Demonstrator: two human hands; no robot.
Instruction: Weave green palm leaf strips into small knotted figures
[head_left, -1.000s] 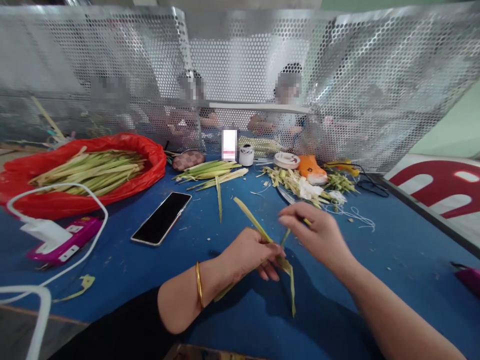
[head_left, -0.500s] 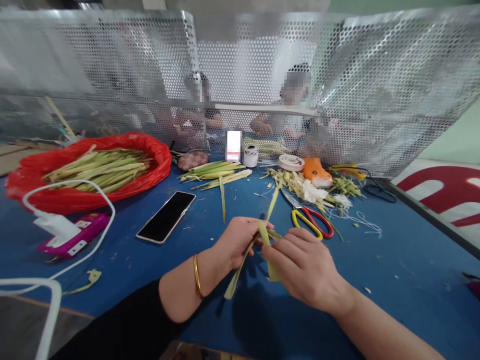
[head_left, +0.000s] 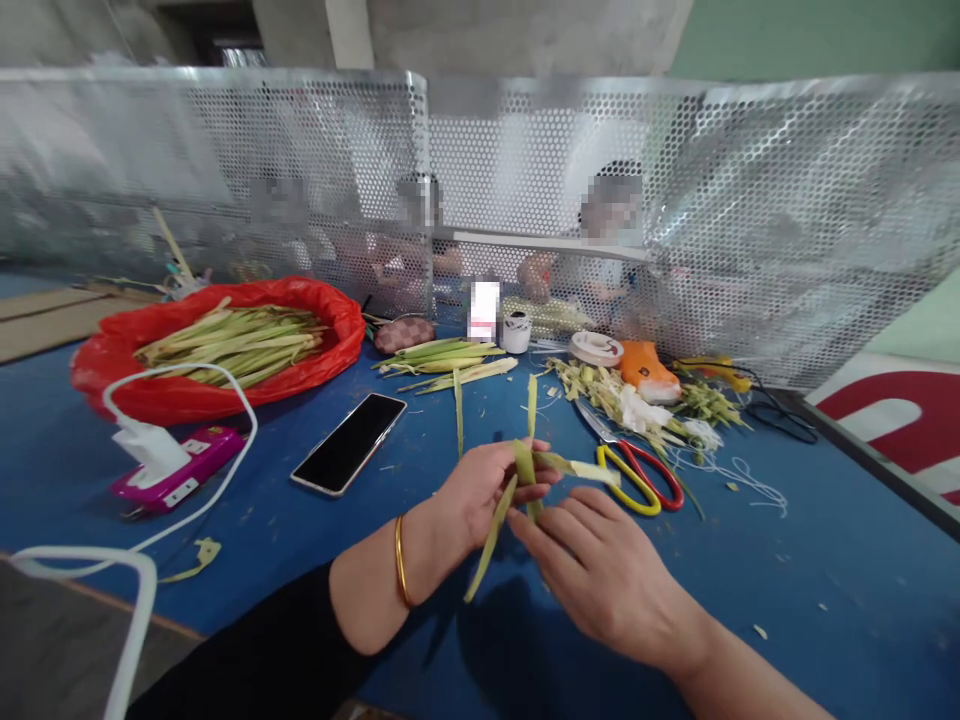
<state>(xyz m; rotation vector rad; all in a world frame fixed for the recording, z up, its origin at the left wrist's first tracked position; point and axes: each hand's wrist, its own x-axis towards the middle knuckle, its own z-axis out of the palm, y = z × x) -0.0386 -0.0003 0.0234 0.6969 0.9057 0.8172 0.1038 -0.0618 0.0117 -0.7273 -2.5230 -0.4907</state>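
Flat green leaf strips [head_left: 525,462] cross one another in my left hand [head_left: 480,490], which is closed around the crossing. One strip sticks up, one hangs toward me, and one reaches right with a pale end. My right hand [head_left: 600,565] is just beside it, fingers curled, with thumb and forefinger pinched at the lower end of the upright folded strip. Part of that grip is hidden behind the fingers. Beyond my right hand lie scissors [head_left: 637,478] with one yellow and one red handle. A single loose strip [head_left: 459,415] rests on the blue table past my left hand.
A red plastic bag [head_left: 217,400] full of leaf strips stands left. Nearer are a phone [head_left: 349,443] and a purple power strip [head_left: 180,470] with a white cable. Behind lie more strips [head_left: 450,355], a tape roll [head_left: 596,348] and scraps [head_left: 600,390]. People sit behind a perforated metal screen [head_left: 525,150].
My right hand has shifted down, off the rightward strip, whose pale end now shows. The strip on top stands straighter. The whole view has tilted up and moved slightly left.
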